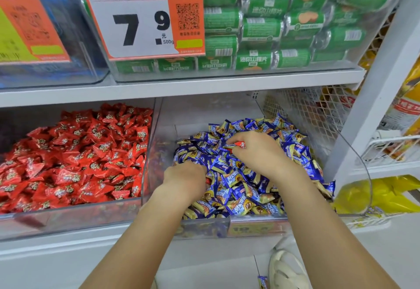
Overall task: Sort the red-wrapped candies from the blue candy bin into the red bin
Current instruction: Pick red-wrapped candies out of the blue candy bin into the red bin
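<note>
One red-wrapped candy (238, 145) pinched in right hand (256, 152), over blue candy bin (250, 225)

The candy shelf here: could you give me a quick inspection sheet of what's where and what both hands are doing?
Surface: white shelf carrying two clear bins side by side.
Job's things: blue candy bin on the right, heaped with blue wrappers; red bin on the left, full of red candies; one red-wrapped candy at the right hand's fingertips.
Clutter: one blue candy on the floor.
Hands: right hand pinches the red candy; left hand is dug into the blue pile, fingers hidden.
Cables: nothing seen.
Surroundings: price sign reading 7.9, green packs on the shelf above, wire mesh to the right, a shoe below.
</note>
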The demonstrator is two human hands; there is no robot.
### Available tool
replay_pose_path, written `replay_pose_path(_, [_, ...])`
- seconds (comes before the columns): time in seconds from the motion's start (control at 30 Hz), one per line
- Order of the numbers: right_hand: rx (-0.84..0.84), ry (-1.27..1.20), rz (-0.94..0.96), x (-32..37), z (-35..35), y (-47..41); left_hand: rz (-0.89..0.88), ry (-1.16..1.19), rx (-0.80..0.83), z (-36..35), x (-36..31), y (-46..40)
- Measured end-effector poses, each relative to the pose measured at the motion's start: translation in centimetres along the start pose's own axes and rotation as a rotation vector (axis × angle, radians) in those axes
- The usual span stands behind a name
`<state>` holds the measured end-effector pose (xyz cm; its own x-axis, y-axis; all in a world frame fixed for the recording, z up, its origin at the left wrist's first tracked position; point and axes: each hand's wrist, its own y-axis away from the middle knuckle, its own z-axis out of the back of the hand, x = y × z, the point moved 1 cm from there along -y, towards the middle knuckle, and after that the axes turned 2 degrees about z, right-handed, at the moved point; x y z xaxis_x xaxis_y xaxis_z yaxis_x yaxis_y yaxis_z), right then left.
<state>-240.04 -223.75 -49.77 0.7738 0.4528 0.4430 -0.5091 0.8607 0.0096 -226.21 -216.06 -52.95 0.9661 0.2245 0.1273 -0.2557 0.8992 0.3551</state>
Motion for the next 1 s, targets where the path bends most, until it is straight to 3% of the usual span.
replay_pose_path(0.13, [0.133, 0.067, -0.017, 0.1, -1.8, -1.9, -0.008, 0.061, 0.018, 0.5, 0.1, 0.3])
replay_pose_path(0.33, [0.257, 0.292, -0.011, 0.7, -3.1, -2.1, 0.049, 0.299, -0.235, 1.2, 0.8, 2.3])
replay_pose_path(0.47, [0.265, 0.252, -0.051, 0.5, -2.5, -1.2, -0.046, 0.457, -0.448, 3.6, 2.3, 4.6])
replay_pose_path(0.63, [0.362, 0.184, -0.065, 0.6, -1.1, -0.2, -0.123, 0.424, -0.493, 4.2, 3.7, 6.6])
replay_pose_path(0.77, [0.407, 0.262, -0.058, 0.8, -0.6, -1.5, -0.068, 0.373, -0.454, 3.6, 2.9, 5.6])
replay_pose_path(0.9, [0.303, 0.408, 0.028, 1.1, -1.3, -4.5, -0.015, 0.216, -0.234, 2.1, 0.7, 3.5])
replay_pose_path(1.0, [0.382, 0.476, 0.058, 0.9, -2.1, -5.4, 0.002, 0.192, -0.102, 1.2, -0.1, 1.6])
